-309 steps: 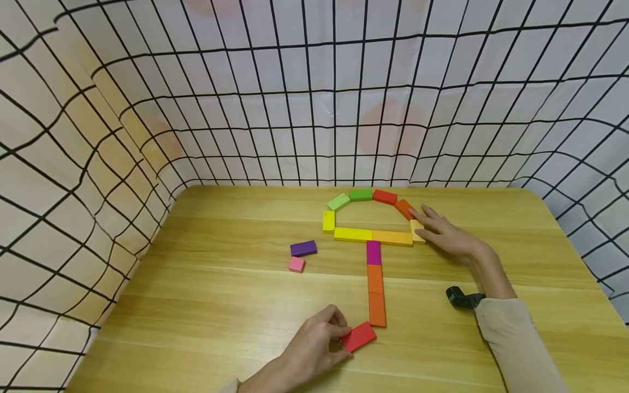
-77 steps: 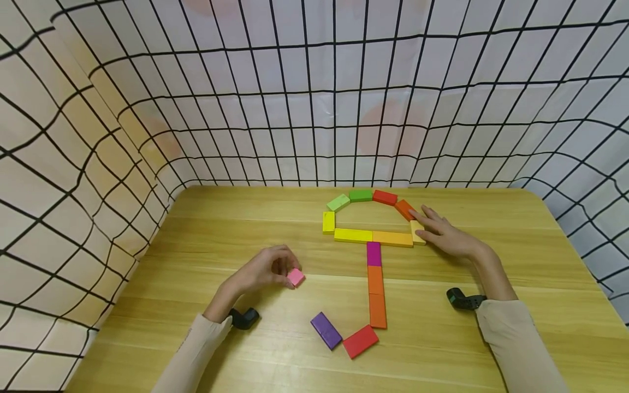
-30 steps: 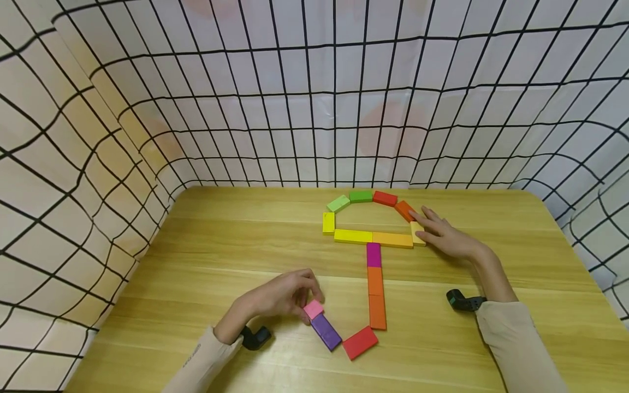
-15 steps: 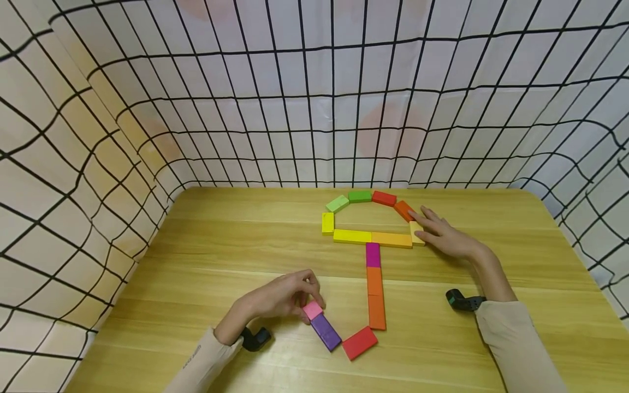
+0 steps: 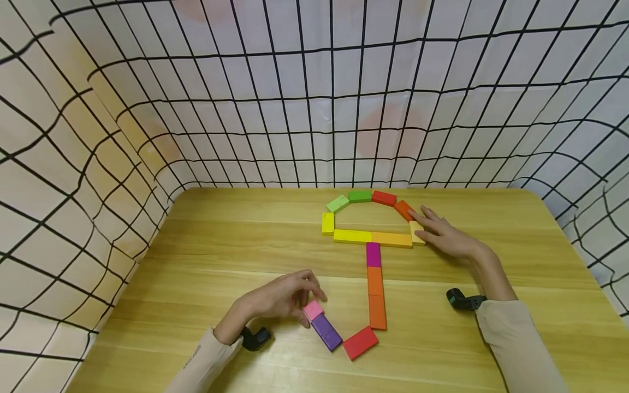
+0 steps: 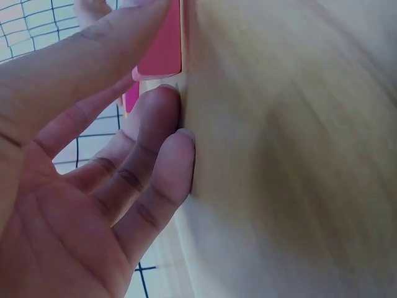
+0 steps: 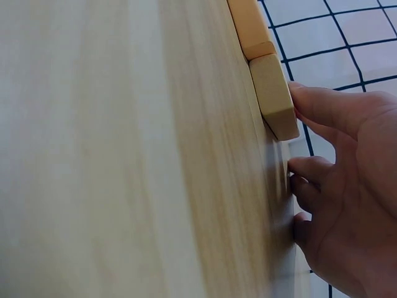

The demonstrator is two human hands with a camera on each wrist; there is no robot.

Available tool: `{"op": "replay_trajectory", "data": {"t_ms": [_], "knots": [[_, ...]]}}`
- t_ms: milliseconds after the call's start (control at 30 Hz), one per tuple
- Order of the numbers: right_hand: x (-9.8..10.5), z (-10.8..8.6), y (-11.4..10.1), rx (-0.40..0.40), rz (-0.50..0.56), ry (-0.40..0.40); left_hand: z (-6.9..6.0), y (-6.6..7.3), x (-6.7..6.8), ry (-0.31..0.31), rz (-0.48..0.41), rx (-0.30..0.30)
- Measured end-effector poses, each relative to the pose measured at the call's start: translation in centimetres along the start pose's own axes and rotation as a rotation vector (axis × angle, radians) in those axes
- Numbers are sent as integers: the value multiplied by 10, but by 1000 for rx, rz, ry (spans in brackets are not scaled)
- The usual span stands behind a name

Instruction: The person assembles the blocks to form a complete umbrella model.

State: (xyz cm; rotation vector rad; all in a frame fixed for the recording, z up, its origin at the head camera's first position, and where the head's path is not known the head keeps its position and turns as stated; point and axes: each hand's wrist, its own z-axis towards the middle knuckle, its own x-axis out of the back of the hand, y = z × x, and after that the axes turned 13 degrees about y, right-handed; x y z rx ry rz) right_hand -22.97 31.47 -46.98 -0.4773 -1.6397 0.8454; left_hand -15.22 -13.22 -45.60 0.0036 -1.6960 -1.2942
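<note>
My left hand [image 5: 285, 295] is around a small pink block [image 5: 313, 310], its index fingertip lifted off the far side and the thumb low beside the near side. The pink block meets the end of a purple block [image 5: 326, 332]. A red block [image 5: 361, 343] lies slantwise just right of the purple one. In the left wrist view, the thumb [image 6: 80, 62] hides part of the pink block. My right hand [image 5: 449, 236] lies with fingers extended, touching the cream block [image 5: 417, 233] and the orange block [image 5: 404, 210]. The right wrist view shows its thumb against the cream block [image 7: 273, 93].
A column of magenta [image 5: 373, 255] and orange blocks [image 5: 375, 281] runs toward the red block. Above it, yellow [image 5: 352, 236] and light orange blocks [image 5: 391, 239] form a bar under an arch of several blocks. A black-gridded white cloth [image 5: 319, 109] surrounds the wooden table [image 5: 221, 245].
The red block, then the purple block, were set below the column. My left hand brought the pink block to the purple one; its index finger has just lifted away. My right hand stayed put.
</note>
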Motion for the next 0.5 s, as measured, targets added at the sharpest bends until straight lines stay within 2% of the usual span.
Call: {"op": "replay_trajectory", "data": {"t_ms": [133,200,267,400,500], "knots": [[1,1,1,21,-16,7,0,-3,7,-5,-35,13],[1,1,1,30,-21,11,-1,-6,15,12,-37,24],[2,0,2,27,-6,12,0,-8,23,43,-39,60],[5,-3,1,-3,24,15,9,-11,39,159,-8,112],[7,-6,0,-24,38,36,22,-10,45,297,64,128]]}}
